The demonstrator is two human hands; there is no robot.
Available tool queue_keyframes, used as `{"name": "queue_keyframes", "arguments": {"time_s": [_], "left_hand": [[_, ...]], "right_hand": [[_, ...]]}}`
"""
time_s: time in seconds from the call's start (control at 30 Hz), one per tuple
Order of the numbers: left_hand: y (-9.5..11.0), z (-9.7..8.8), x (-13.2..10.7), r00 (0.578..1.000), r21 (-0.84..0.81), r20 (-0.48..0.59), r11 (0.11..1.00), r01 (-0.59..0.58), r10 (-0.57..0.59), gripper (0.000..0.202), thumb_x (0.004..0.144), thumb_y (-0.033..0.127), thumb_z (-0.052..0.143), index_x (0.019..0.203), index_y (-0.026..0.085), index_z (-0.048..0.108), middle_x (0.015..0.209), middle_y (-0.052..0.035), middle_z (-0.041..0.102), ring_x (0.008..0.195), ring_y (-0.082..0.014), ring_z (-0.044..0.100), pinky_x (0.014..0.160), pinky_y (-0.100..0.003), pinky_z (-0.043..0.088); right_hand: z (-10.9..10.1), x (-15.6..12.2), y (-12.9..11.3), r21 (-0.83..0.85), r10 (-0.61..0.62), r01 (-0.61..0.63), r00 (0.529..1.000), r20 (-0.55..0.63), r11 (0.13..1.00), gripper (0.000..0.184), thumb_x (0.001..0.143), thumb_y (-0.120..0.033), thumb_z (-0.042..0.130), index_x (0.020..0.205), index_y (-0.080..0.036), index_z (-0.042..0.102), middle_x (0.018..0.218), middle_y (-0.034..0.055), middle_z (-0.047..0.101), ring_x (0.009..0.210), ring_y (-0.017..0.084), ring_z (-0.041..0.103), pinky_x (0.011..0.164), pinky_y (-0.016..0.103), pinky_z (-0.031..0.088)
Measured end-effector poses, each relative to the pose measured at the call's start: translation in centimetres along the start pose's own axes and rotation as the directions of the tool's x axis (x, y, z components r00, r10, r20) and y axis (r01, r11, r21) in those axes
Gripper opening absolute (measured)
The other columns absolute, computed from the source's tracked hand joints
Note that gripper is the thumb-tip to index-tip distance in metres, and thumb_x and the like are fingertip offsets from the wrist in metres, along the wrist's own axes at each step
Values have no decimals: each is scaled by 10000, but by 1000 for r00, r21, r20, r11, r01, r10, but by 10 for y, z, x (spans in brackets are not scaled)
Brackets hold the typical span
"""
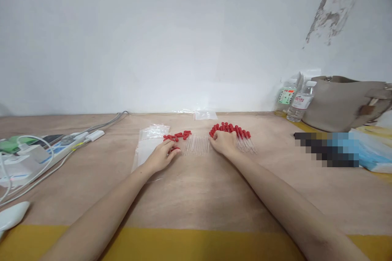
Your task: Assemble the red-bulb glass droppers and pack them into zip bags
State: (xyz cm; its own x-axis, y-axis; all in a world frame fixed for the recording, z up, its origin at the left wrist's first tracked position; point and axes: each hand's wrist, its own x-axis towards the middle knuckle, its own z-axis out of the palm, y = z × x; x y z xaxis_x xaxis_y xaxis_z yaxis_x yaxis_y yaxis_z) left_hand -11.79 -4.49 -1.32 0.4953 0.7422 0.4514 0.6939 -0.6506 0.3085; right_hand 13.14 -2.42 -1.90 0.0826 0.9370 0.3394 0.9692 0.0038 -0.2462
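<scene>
Bare forearms (pixel 94 217) fill the front, reaching over the counter (pixel 196 204). Left hand (pixel 162 156) is at the loose red caps (pixel 178 135), next to some clear bags (pixel 148 142). Right hand (pixel 224 142) covers part of the capped tubes (pixel 241 132). Bare tubes (pixel 197 145) lie between the hands. Both grips look curled, but honestly can't tell what's in them.

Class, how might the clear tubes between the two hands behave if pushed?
The clear tubes look very slender, so probably light. Their straight, rod-like shape suggests they may roll. If glass, as their transparency hints, they could snap.
</scene>
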Motion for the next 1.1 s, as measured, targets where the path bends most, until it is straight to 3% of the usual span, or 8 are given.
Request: {"name": "queue_keyframes", "arguments": {"time_s": [0.2, 0.43, 0.57, 0.7, 0.77, 0.83, 0.93, 1.1], "left_hand": [[19, 3, 1, 998, -99, -56, 995, -9, 3, 191, 868, 244, 342, 908, 172, 513, 790, -23, 564, 705, -144, 519, 656, -258, 394], [32, 27, 2, 998, -376, -39, 926, 37, -55, 196, 851, 227, 370, 935, 162, 536, 806, -39, 599, 744, -142, 572, 685, -263, 446], [34, 40, 1, 992, -468, -57, 880, 74, -114, 133, 786, 258, 500, 830, 143, 549, 880, -63, 606, 760, -148, 578, 681, -266, 464], [35, 45, -2, 990, -481, -46, 872, 94, -132, 149, 752, 282, 557, 768, 142, 508, 726, -19, 581, 639, -125, 570, 576, -234, 461], [36, 44, -2, 990, -473, -45, 876, 96, -132, 149, 770, 282, 538, 817, 150, 488, 721, -6, 572, 608, -116, 570, 547, -224, 454], [37, 43, -2, 990, -454, -68, 887, 79, -123, 176, 791, 277, 514, 914, 154, 485, 816, -31, 585, 668, -129, 589, 588, -245, 470], [40, 40, -1, 989, -376, -126, 926, 21, -74, 222, 814, 260, 485, 1013, 166, 514, 1010, -83, 568, 894, -180, 568, 759, -321, 464], [46, 41, 1, 992, -289, -125, 957, -28, -9, 187, 830, 253, 456, 918, 173, 600, 1044, -79, 557, 946, -187, 528, 830, -346, 429]], "right_hand": [[4, -5, -19, -59, 21, -15, 995, 95, 998, 311, 779, -345, 401, 757, -139, 632, 771, 131, 647, 749, 235, 584, 770, 392, 229], [5, -3, -25, -44, 47, -43, 993, 104, 998, 291, 758, -317, 418, 732, -131, 641, 772, 153, 652, 722, 249, 594, 739, 410, 264], [4, -3, -27, -25, 49, -47, 994, 101, 999, 263, 756, -301, 432, 731, -140, 638, 752, 140, 653, 716, 246, 595, 735, 408, 282], [-5, -4, -27, 12, 28, -29, 997, 65, 1000, 275, 806, -284, 380, 811, -132, 609, 814, 141, 644, 787, 241, 586, 714, 357, 322], [-9, -9, -22, 75, -25, 22, 999, 33, 997, 270, 835, -276, 352, 880, -124, 570, 868, 133, 630, 820, 212, 575, 684, 304, 344], [-12, -20, -13, 216, -157, 157, 987, -18, 964, 231, 850, -259, 350, 922, -130, 527, 866, 99, 620, 794, 171, 568, 656, 261, 359], [-11, -43, 3, 392, -399, 422, 906, -144, 817, 170, 848, -231, 379, 931, -158, 509, 840, 57, 614, 759, 149, 555, 672, 256, 366], [-11, -74, 19, 372, -473, 530, 848, -241, 762, 179, 844, -218, 405, 947, -184, 547, 828, 40, 611, 738, 140, 545, 716, 289, 334]]}}
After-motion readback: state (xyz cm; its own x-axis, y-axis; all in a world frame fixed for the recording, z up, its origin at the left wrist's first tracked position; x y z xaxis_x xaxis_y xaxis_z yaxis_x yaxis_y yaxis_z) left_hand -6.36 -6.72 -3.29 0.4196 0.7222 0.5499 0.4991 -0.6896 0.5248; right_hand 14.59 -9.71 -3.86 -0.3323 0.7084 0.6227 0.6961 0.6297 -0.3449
